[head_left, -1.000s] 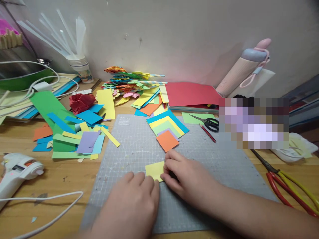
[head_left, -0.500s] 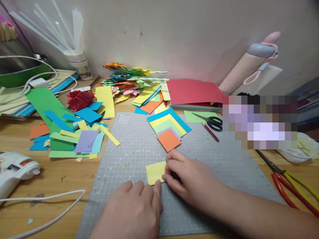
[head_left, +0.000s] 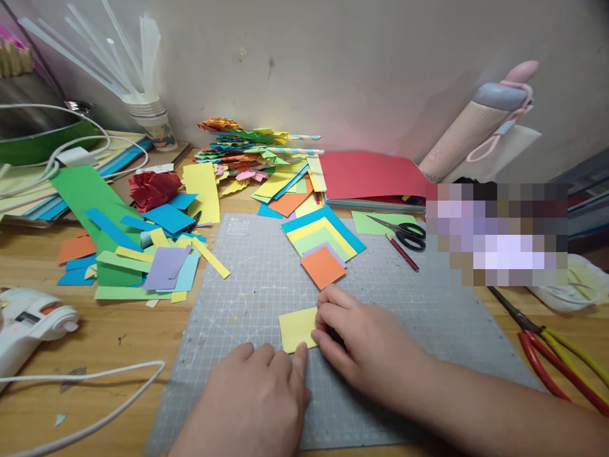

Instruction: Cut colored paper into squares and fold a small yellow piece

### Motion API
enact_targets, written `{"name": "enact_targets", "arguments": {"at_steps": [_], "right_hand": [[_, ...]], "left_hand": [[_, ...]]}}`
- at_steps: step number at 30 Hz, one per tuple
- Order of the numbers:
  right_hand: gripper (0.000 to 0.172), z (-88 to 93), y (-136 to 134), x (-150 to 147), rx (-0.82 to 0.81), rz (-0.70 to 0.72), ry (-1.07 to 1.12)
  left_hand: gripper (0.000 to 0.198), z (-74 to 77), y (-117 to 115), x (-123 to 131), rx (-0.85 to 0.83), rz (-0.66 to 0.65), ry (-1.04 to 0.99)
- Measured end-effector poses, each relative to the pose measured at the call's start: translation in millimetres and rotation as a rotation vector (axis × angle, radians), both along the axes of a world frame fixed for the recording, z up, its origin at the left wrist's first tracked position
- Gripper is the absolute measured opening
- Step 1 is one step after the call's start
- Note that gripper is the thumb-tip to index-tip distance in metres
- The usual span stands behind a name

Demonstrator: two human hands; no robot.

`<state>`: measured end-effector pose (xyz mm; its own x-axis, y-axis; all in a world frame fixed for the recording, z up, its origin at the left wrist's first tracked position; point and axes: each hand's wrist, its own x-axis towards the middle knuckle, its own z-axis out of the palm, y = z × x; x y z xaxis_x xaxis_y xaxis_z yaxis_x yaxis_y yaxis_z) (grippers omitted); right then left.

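A small pale yellow piece of paper (head_left: pixel 295 327), which looks folded, lies on the grey gridded cutting mat (head_left: pixel 238 406). My right hand (head_left: pixel 356 336) pinches its right end between thumb and curled fingers, which hide that end. From the near side, my left hand (head_left: pixel 252 393) presses the lower edge with its index fingertip, holding the paper down. The other left fingers are bent, their tips out of sight. Just beyond my right hand rests an orange paper square (head_left: pixel 323 268), overlapping a fanned stack of purple, green, yellow and blue squares (head_left: pixel 351 231).
Black scissors (head_left: pixel 410 236) and a red pencil (head_left: pixel 403 254) lie at the mat's upper right. Red-and-yellow-handled pliers (head_left: pixel 547 343) sit at the right. Paper scraps (head_left: pixel 164 270) and a white glue gun (head_left: pixel 33 324) with its cord occupy the left. A red folder (head_left: pixel 371 174) is at the back.
Both hands keep their places on the yellow paper. The whole view has shifted very slightly; nothing was picked up or let go.
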<state>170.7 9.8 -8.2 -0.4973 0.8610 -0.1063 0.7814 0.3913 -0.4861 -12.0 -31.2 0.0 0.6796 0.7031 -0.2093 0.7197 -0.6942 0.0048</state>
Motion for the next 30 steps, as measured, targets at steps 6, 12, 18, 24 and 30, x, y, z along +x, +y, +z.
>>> {"name": "enact_targets", "arguments": {"at_steps": [6,12,18,24,30], "right_hand": [[0.012,-0.8,-0.2,-0.5,0.0,-0.016,0.002],[0.013,-2.3,-1.4,-0.8,-0.015,-0.027,0.003],[0.009,0.2,1.0,-2.1,-0.067,-0.041,0.014],[0.003,0.3,1.6,0.3,-0.043,-0.018,0.031],[0.027,10.2,-15.4,7.1,0.181,0.207,0.073]], "left_hand": [[0.038,-2.2,0.1,-0.7,0.002,-0.002,0.004],[0.035,-4.7,0.1,-0.2,0.032,-0.023,-0.022],[0.012,-0.6,2.3,2.4,0.138,0.026,-0.153],[0.004,2.2,3.1,0.9,0.226,0.04,-0.202],[0.007,-1.1,3.7,-0.8,0.219,0.025,-0.19]]}}
